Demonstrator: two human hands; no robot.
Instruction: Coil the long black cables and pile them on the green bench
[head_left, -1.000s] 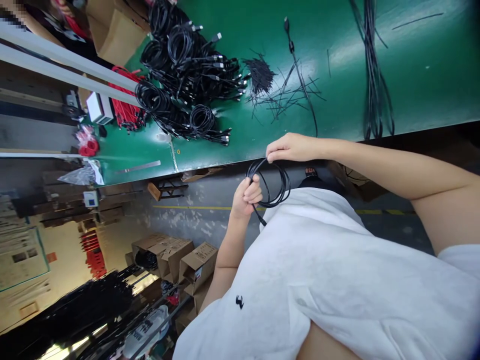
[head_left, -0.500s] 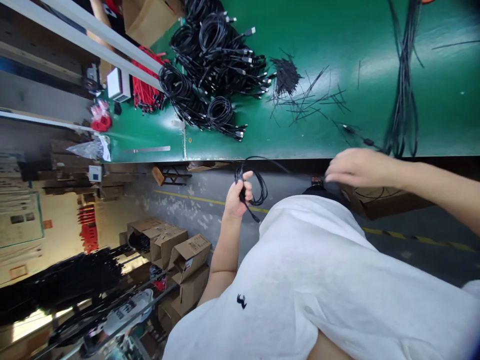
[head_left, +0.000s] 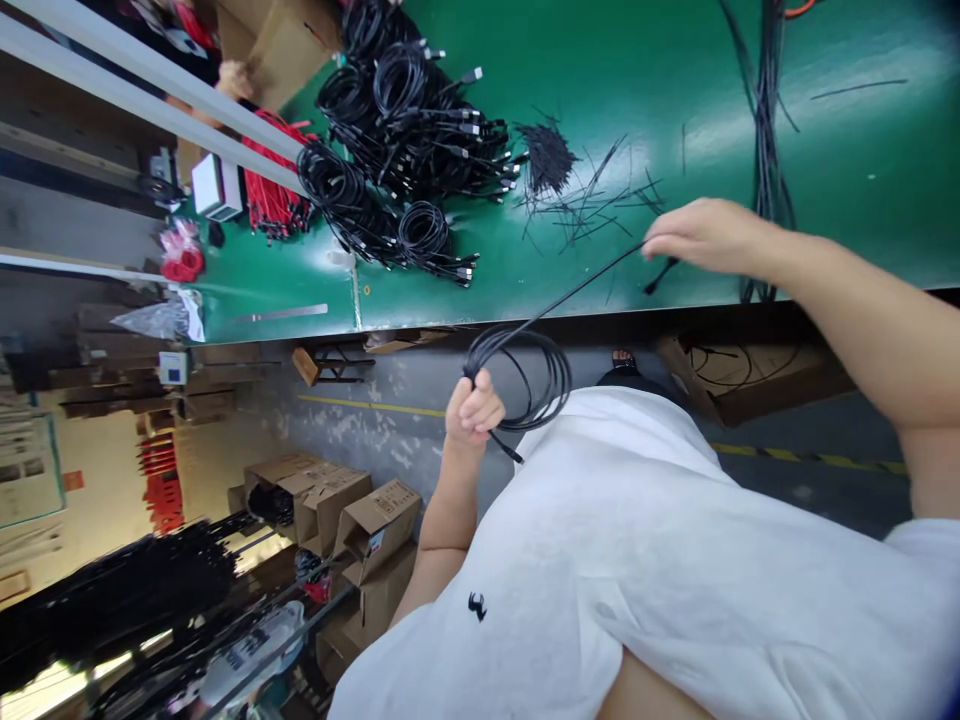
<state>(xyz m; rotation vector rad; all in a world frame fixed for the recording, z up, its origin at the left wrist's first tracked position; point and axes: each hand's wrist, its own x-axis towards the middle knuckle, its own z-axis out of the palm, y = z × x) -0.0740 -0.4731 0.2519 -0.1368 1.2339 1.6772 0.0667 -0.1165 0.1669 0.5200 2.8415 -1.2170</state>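
Observation:
My left hand [head_left: 472, 410] is closed around a coil of black cable [head_left: 529, 385], held below the near edge of the green table [head_left: 525, 280] in front of my white shirt. A straight strand of the same cable runs up and to the right to my right hand [head_left: 705, 235], which pinches it over the table's edge. A short plug end sticks out under my left fist.
A heap of coiled black cables [head_left: 405, 140] lies on the table's far left, with red cables [head_left: 274, 205] beyond it. Loose black ties [head_left: 570, 185] are scattered mid-table. Long black cables [head_left: 765, 120] hang over the right side. Cardboard boxes [head_left: 352, 510] stand on the floor.
My right hand has risen from the table's edge onto the table, drawing a strand out taut. The coil in my left hand has grown wider.

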